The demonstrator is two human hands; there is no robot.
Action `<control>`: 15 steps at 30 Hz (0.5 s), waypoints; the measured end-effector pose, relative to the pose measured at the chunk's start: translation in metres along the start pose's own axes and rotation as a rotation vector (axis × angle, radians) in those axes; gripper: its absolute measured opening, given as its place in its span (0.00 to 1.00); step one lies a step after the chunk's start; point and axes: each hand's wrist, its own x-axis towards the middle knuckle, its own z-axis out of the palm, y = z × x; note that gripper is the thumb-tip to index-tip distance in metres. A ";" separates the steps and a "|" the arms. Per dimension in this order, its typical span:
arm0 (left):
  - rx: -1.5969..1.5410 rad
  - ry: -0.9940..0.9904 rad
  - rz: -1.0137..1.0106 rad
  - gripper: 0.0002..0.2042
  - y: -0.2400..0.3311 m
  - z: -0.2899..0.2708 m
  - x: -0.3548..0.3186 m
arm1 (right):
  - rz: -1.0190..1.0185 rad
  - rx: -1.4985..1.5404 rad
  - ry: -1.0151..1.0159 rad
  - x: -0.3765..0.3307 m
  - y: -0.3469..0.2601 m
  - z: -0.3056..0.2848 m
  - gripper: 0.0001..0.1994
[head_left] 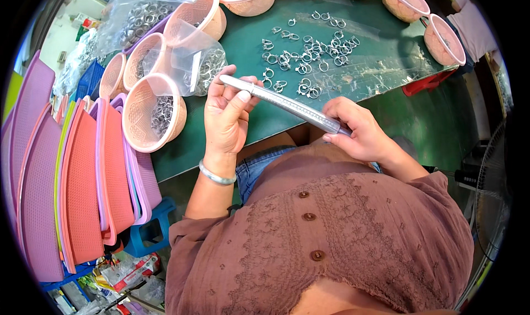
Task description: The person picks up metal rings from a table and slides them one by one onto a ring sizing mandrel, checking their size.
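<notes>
A grey metal ring mandrel (292, 106), tapered and marked along its length, is held slantwise above the table's near edge. My right hand (359, 128) is closed around its thicker handle end. Near the narrow tip, my left hand (227, 113) is closed with the thumb and fingers against the mandrel. What looks like a thin ring (252, 88) circles the mandrel right by the left thumb. Just beyond my hands, many loose silver-coloured rings (314, 50) lie scattered on the green table (243, 50).
Peach baskets (144, 102) line the table's left and far edges, several holding rings. A clear bag of rings (210, 67) lies beside my left hand. Stacked purple and coral baskets (88, 188) stand at left, near a blue stool (152, 227). A fan (491, 193) is at right.
</notes>
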 end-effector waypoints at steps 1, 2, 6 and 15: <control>0.017 -0.004 -0.007 0.22 -0.001 0.003 -0.001 | -0.005 -0.006 0.006 0.001 0.000 0.002 0.13; 0.034 -0.009 -0.013 0.23 -0.001 0.006 -0.003 | -0.010 -0.012 0.011 0.003 0.001 0.004 0.13; 0.095 -0.018 0.001 0.25 -0.001 0.006 -0.004 | 0.028 -0.015 0.017 0.005 -0.001 0.007 0.13; 0.105 -0.024 0.014 0.26 -0.001 0.008 -0.004 | 0.066 0.050 0.000 0.003 0.005 0.010 0.14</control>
